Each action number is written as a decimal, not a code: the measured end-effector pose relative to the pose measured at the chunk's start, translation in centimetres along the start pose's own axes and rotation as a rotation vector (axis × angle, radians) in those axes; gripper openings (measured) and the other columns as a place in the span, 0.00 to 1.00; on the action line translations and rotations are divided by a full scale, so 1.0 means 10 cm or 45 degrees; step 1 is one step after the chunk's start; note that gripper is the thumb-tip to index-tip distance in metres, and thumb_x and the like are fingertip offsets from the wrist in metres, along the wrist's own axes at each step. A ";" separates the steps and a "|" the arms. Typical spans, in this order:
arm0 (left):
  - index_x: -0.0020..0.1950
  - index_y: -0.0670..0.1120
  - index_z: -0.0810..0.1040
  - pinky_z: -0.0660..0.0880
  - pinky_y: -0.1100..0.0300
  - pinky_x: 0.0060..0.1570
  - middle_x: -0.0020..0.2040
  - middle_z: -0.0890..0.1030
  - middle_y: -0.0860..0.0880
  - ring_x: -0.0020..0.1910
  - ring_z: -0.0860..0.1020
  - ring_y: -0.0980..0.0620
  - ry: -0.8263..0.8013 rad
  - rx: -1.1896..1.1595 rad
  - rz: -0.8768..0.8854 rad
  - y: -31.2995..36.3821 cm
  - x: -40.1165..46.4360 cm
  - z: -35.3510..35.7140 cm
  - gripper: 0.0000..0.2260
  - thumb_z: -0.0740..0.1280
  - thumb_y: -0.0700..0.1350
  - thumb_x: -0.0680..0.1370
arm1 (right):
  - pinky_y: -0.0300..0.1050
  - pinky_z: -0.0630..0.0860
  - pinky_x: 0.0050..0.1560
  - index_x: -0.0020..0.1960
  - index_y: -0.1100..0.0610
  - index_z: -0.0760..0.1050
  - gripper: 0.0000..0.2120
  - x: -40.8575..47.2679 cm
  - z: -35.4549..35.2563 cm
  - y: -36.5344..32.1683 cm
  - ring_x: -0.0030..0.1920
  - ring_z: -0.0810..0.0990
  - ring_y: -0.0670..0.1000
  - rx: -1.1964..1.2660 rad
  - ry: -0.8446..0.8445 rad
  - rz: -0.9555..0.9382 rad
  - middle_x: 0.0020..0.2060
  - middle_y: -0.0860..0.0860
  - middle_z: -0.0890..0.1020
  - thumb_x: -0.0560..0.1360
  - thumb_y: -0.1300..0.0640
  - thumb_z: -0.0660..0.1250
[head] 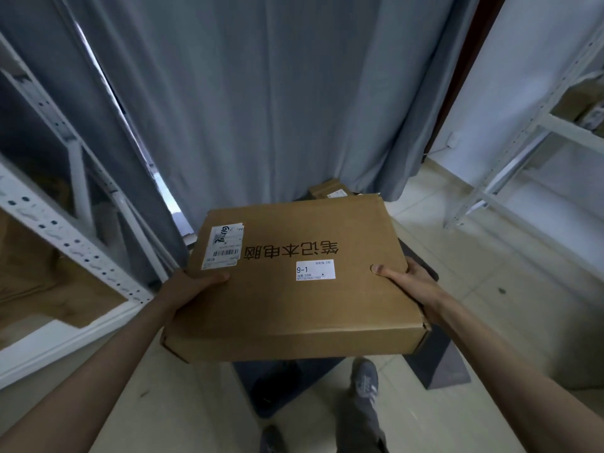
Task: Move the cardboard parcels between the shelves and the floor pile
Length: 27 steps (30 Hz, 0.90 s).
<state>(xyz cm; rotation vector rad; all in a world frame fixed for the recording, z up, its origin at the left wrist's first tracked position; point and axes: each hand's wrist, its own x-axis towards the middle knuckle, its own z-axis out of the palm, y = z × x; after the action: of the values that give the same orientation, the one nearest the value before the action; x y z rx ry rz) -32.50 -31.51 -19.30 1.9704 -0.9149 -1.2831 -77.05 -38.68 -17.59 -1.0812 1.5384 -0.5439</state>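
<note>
I carry a flat brown cardboard parcel (pixel 294 289) level in front of me, at about waist height. It bears black printed characters, a barcode label at its far left and a small white label marked 9-1. My left hand (pixel 192 286) grips its left edge with the thumb on top. My right hand (pixel 408 282) grips the right edge the same way. Beyond the parcel a smaller cardboard parcel (pixel 328 188) lies on the floor by the curtain.
A white metal shelf rack (pixel 65 230) with cardboard on it stands at the left. Another white rack (pixel 529 148) stands at the right. Grey curtains (pixel 261 93) hang ahead. A dark mat (pixel 441 364) lies on the tiled floor, and my shoe (pixel 364 380) shows below the parcel.
</note>
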 end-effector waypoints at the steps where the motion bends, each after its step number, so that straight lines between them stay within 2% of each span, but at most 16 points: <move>1: 0.63 0.57 0.79 0.79 0.50 0.57 0.56 0.84 0.52 0.55 0.82 0.48 0.002 -0.010 -0.011 0.06 0.08 0.07 0.33 0.82 0.61 0.60 | 0.42 0.79 0.41 0.75 0.49 0.65 0.46 0.14 -0.06 -0.02 0.53 0.84 0.51 0.004 -0.023 0.011 0.56 0.49 0.82 0.63 0.37 0.80; 3: 0.62 0.57 0.80 0.80 0.53 0.53 0.55 0.85 0.51 0.53 0.83 0.49 0.014 -0.042 -0.038 0.20 0.23 0.23 0.32 0.82 0.59 0.60 | 0.41 0.80 0.40 0.74 0.48 0.65 0.46 0.44 -0.21 -0.07 0.53 0.84 0.50 0.019 -0.067 0.031 0.57 0.48 0.82 0.63 0.37 0.80; 6: 0.62 0.55 0.81 0.79 0.55 0.53 0.55 0.85 0.50 0.52 0.83 0.49 0.061 -0.052 -0.076 0.44 0.48 0.56 0.30 0.82 0.58 0.61 | 0.39 0.81 0.37 0.75 0.49 0.64 0.46 0.95 -0.48 -0.17 0.52 0.85 0.50 0.021 -0.127 0.049 0.56 0.49 0.82 0.63 0.38 0.80; 7: 0.61 0.55 0.81 0.78 0.55 0.55 0.56 0.84 0.50 0.52 0.83 0.49 0.084 -0.043 -0.091 0.51 0.56 0.67 0.29 0.82 0.57 0.62 | 0.41 0.82 0.39 0.75 0.49 0.64 0.46 1.13 -0.58 -0.20 0.52 0.85 0.51 0.018 -0.151 0.053 0.56 0.49 0.82 0.63 0.38 0.81; 10: 0.65 0.53 0.79 0.76 0.48 0.63 0.59 0.83 0.48 0.56 0.81 0.47 0.138 -0.027 -0.147 0.70 0.78 1.00 0.31 0.82 0.56 0.64 | 0.51 0.83 0.51 0.74 0.48 0.65 0.47 1.68 -0.86 -0.28 0.54 0.84 0.54 -0.008 -0.225 0.066 0.57 0.51 0.82 0.62 0.37 0.81; 11: 0.66 0.53 0.78 0.75 0.47 0.64 0.60 0.82 0.48 0.57 0.81 0.47 0.167 -0.024 -0.161 0.76 0.85 1.11 0.32 0.82 0.56 0.64 | 0.52 0.82 0.51 0.74 0.47 0.65 0.47 1.85 -0.94 -0.30 0.54 0.84 0.54 -0.017 -0.250 0.076 0.57 0.51 0.82 0.62 0.37 0.81; 16: 0.71 0.53 0.74 0.74 0.46 0.65 0.65 0.79 0.49 0.61 0.78 0.47 0.297 0.021 -0.187 0.96 1.15 1.50 0.38 0.81 0.60 0.64 | 0.47 0.79 0.44 0.72 0.43 0.61 0.46 2.53 -1.20 -0.39 0.54 0.82 0.54 -0.053 -0.330 0.145 0.57 0.51 0.80 0.62 0.36 0.80; 20: 0.69 0.51 0.73 0.74 0.52 0.57 0.66 0.78 0.46 0.58 0.77 0.47 0.443 0.003 -0.234 1.14 1.39 1.70 0.37 0.81 0.59 0.64 | 0.49 0.80 0.47 0.70 0.45 0.62 0.49 3.04 -1.25 -0.50 0.55 0.82 0.54 -0.053 -0.341 0.143 0.59 0.50 0.78 0.58 0.34 0.82; 23: 0.69 0.48 0.73 0.74 0.50 0.58 0.66 0.78 0.45 0.60 0.77 0.43 0.485 0.018 -0.274 1.23 1.64 1.74 0.37 0.80 0.59 0.65 | 0.55 0.81 0.54 0.69 0.44 0.62 0.51 3.42 -1.22 -0.62 0.55 0.82 0.54 -0.119 -0.363 0.138 0.59 0.50 0.78 0.54 0.31 0.82; 24: 0.69 0.48 0.73 0.74 0.49 0.58 0.66 0.78 0.45 0.61 0.77 0.43 0.497 0.025 -0.286 1.25 1.73 1.73 0.37 0.80 0.60 0.65 | 0.55 0.82 0.54 0.70 0.44 0.62 0.52 3.55 -1.21 -0.67 0.55 0.82 0.54 -0.141 -0.370 0.131 0.59 0.49 0.78 0.53 0.31 0.82; 27: 0.68 0.49 0.76 0.75 0.50 0.58 0.65 0.80 0.45 0.60 0.78 0.44 0.531 0.018 -0.301 1.23 2.07 1.70 0.36 0.79 0.61 0.65 | 0.48 0.80 0.44 0.72 0.44 0.63 0.52 3.97 -1.10 -0.79 0.54 0.82 0.52 -0.183 -0.424 0.115 0.58 0.47 0.79 0.55 0.32 0.82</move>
<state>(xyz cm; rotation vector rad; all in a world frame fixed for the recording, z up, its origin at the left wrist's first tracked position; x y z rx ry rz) -44.99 -57.35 -26.04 2.2911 -0.5004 -0.9274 -82.98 -78.68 -28.66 -1.1410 1.3382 -0.1808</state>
